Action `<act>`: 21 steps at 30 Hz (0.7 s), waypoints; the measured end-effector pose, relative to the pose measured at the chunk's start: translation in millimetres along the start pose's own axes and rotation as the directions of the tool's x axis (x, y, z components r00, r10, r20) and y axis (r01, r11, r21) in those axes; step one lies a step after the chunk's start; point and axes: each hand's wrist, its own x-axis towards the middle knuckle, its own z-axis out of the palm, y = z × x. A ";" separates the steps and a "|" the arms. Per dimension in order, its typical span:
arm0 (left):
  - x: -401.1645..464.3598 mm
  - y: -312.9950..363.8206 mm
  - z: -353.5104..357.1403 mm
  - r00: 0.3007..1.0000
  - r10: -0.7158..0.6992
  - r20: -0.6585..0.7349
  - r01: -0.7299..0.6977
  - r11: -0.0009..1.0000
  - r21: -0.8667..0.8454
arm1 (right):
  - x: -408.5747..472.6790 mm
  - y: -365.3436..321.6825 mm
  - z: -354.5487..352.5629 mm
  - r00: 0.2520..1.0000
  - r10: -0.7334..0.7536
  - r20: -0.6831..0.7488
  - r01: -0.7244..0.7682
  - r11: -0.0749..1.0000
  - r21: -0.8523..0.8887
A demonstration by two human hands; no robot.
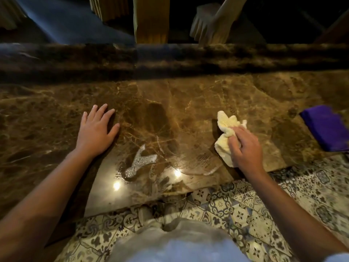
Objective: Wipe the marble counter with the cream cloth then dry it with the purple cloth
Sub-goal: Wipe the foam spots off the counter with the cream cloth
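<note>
The brown marble counter (188, 103) fills the middle of the head view. My right hand (243, 146) presses a crumpled cream cloth (225, 127) onto the counter at the right. My left hand (96, 131) lies flat on the marble at the left, fingers spread, holding nothing. Between my hands, a streak of white foam (138, 162) sits on a wet, shiny patch near the front edge. The folded purple cloth (326, 127) rests on the counter at the far right, apart from my right hand.
A raised marble ledge (170, 57) runs along the back of the counter. Beyond it stand wooden posts (151, 19) and a sculpted hand (209, 25). Patterned floor tiles (245, 210) show below the front edge.
</note>
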 end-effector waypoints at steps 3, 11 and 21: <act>-42.1 -23.1 -0.8 1.000 -0.019 0.007 0.018 0.996 0.089 | -25.2 11.6 4.1 0.983 0.077 0.169 -0.043 0.980 -0.196; -90.6 -14.9 3.6 0.968 -0.228 -0.108 0.241 0.963 0.122 | -57.9 -64.7 51.0 0.894 -0.194 0.403 0.278 0.947 -0.160; -105.2 0.9 1.3 0.828 -0.451 -0.334 0.490 0.871 0.036 | 19.0 -121.0 91.5 0.796 -0.423 0.434 0.437 0.896 0.070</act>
